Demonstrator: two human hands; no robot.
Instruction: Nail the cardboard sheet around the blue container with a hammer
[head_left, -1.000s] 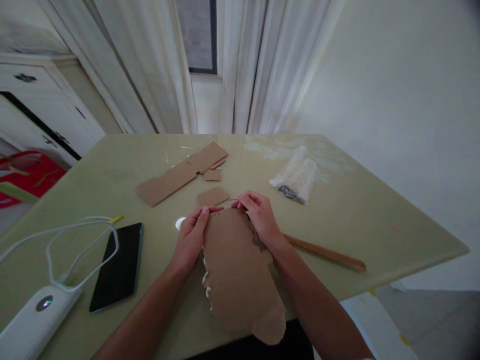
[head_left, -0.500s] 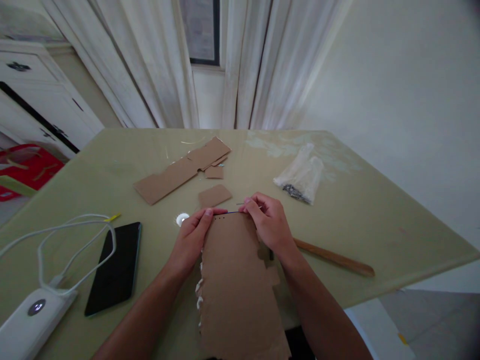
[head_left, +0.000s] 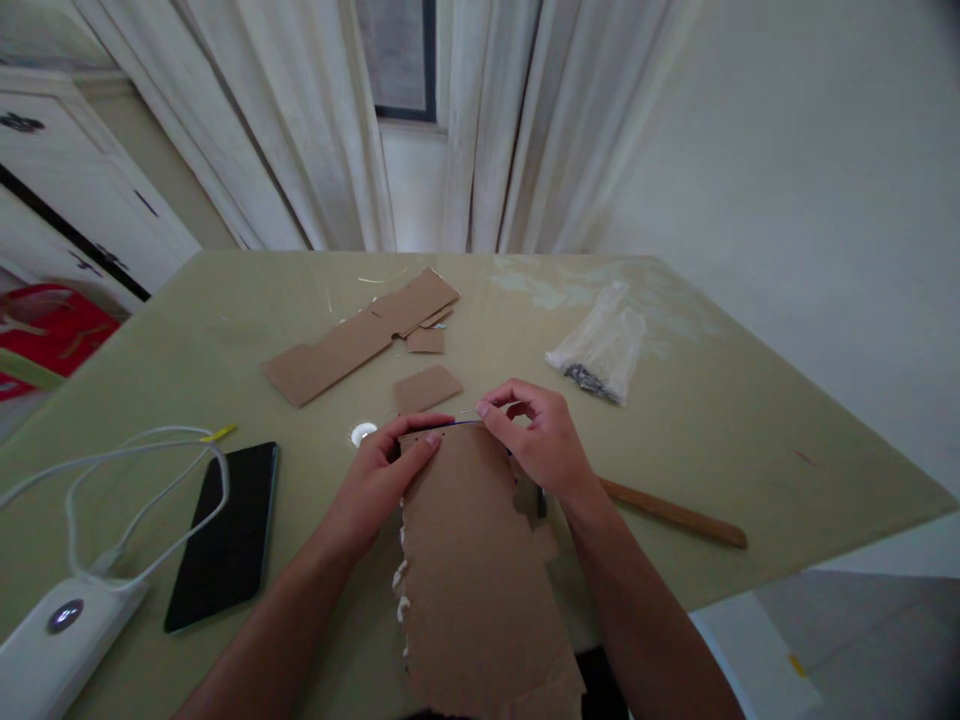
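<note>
A long brown cardboard piece [head_left: 480, 570] lies in front of me, with white lumpy bits along its left edge and small dark dots near its far edge. My left hand [head_left: 382, 465] grips the far left corner, thumb on top and fingers along the far edge. At the far right corner, my right hand [head_left: 536, 430] pinches a thin, pale, nail-like piece [head_left: 468, 410] between thumb and forefinger. A thin dark blue line shows along the far edge between the hands. What lies beneath the cardboard is hidden.
A wooden handle [head_left: 675, 515] extends from behind my right forearm. Beyond are cardboard scraps [head_left: 360, 340] and a clear bag [head_left: 604, 345] with dark small pieces. To the left lie a phone [head_left: 225, 540], a white power bank [head_left: 67, 640] with a cable, and a white round item [head_left: 364, 433].
My left thumb has moved right, onto the cardboard near the dots. My right fingers have shifted slightly left along the far edge with the thin piece. The view has tilted a little.
</note>
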